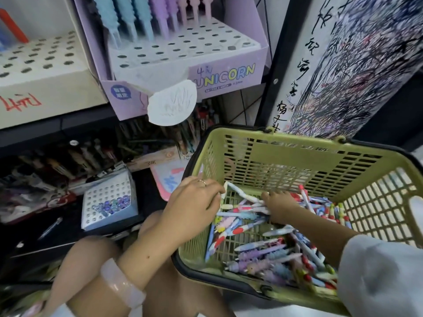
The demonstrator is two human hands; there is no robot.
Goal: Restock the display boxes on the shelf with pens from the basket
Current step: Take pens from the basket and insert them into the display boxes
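An olive-green basket point(295, 154) with a black rim sits tilted at my knees, holding several pastel pens point(272, 255). My left hand point(194, 204) reaches over the basket's left wall, its fingers curled round a white-tipped pen point(240, 196). My right hand point(280, 210) lies inside the basket, its fingers curled down on the same cluster of pens; the fingertips are hidden. Above, on the shelf, stands a purple UNICORN display box point(229, 76) with many vacant holes and a row of pastel pens point(146, 17) at its back.
A beige display box point(45, 88) with vacant holes stands left of the purple one. On the lower shelf lies a small white box point(107, 202) with glittery pen tops among dark pen stock. A scribbled pillar point(343, 65) rises behind the basket.
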